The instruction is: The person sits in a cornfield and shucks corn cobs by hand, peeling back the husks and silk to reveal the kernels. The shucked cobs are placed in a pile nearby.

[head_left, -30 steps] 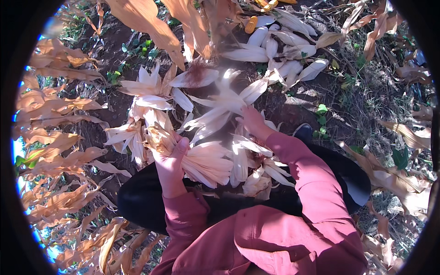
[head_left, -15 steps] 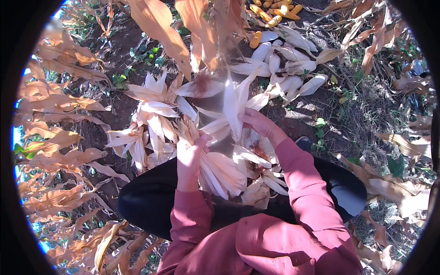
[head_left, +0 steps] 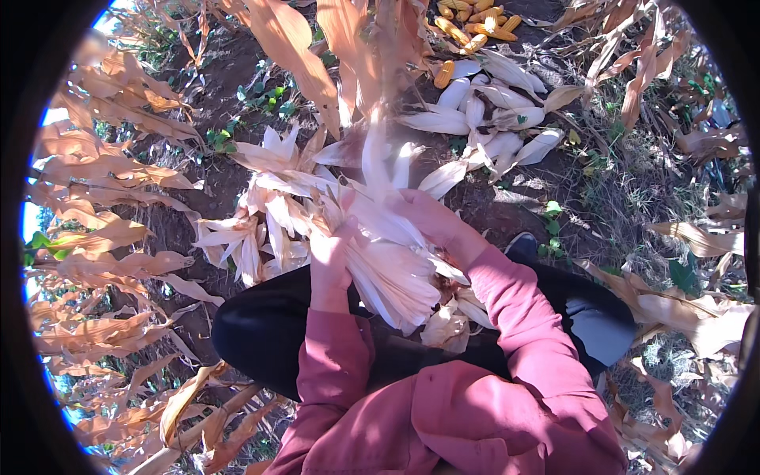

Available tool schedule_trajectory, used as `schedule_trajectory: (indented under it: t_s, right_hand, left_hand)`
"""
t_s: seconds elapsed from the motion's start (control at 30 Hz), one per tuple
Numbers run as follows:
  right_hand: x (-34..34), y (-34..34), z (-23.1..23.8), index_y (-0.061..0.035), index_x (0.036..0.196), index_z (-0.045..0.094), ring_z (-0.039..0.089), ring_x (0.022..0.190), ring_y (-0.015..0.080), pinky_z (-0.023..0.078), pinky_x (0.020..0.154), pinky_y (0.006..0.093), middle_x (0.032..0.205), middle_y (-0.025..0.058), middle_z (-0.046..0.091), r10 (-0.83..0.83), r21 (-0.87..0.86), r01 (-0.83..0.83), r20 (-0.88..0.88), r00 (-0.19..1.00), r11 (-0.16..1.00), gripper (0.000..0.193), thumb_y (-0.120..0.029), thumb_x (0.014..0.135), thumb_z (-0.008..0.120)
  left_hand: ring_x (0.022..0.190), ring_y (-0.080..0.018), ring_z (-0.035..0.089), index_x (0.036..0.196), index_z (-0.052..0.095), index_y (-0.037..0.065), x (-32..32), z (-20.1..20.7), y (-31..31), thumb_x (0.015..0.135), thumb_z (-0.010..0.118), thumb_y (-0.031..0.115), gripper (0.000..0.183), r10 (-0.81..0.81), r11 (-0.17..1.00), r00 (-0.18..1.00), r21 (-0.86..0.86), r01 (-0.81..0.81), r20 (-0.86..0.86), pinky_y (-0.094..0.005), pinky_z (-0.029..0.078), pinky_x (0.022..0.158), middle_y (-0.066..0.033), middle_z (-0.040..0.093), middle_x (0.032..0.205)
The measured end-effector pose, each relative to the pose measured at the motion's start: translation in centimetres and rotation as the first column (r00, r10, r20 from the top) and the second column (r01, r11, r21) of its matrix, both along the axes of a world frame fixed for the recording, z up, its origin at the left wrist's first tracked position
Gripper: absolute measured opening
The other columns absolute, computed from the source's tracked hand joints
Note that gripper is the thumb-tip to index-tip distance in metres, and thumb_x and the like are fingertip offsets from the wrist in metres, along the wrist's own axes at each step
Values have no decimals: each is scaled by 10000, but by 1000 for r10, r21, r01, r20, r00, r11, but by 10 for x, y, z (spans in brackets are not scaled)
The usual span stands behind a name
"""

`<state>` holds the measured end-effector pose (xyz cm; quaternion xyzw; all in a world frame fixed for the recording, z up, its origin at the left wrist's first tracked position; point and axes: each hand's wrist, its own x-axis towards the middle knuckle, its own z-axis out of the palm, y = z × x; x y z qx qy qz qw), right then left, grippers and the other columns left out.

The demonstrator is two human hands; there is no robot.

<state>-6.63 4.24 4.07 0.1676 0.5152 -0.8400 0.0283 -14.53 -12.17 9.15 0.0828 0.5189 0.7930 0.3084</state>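
Observation:
A fanned bunch of dry, pale corn husks point(head_left: 393, 279) spreads over my lap, with my left hand point(head_left: 332, 244) closed around its narrow end. Close by on the right, my right hand point(head_left: 431, 220) is closed on a pale husk leaf point(head_left: 375, 162) that stands up beyond the fingers; its fingertips are partly hidden by husks. Leaves of husk lie between the two hands. Whether an ear of corn is inside the bunch cannot be seen. Peeled-back husks point(head_left: 273, 202) lie in a heap just left of my left hand.
Several bare yellow corn cobs point(head_left: 479, 20) are piled at the far side, with one cob point(head_left: 444, 74) apart. Near it lie several ears in whitish husks point(head_left: 507, 115). Tall dry corn leaves point(head_left: 297, 55) hang ahead; more stalks point(head_left: 103, 237) line the left.
My right hand has moved slightly left, toward my left hand, and the husk leaf it grips has shifted left too. My left hand has risen a little with the bunch.

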Motion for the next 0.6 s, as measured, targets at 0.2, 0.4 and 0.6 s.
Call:
schedule_trajectory:
  t_s: [0.2, 0.4, 0.6]
  right_hand:
    - [-4, 14, -9, -16, 1128, 428, 592, 741, 242, 509, 689, 407, 809, 73, 563, -533, -541, 610, 315, 785, 579, 293, -232, 932, 443]
    - [4, 53, -100, -78, 748, 417, 386, 499, 170, 410, 552, 368, 577, 23, 393, -758, -568, 799, 429, 492, 197, 170, -169, 885, 463]
    - [93, 124, -137, -120, 693, 418, 346, 459, 124, 305, 419, 263, 573, -7, 355, -908, -261, 964, 413, 73, -41, 248, -254, 894, 473]
  left_hand:
    - [651, -141, 500, 1066, 500, 8, 1, -2, -2, 812, 602, 67, 280, 79, 974, 994, 207, -94, 82, -273, 457, 639, -107, 556, 936]
    - [651, -116, 482, 921, 493, 24, 36, -4, 5, 810, 636, 88, 192, 149, 988, 974, 69, -139, -173, -241, 407, 615, -32, 506, 743]
    - [605, -121, 479, 879, 537, 10, 14, 38, -28, 826, 628, 142, 169, 314, 949, 939, 50, -310, -139, -245, 409, 573, -46, 526, 717]
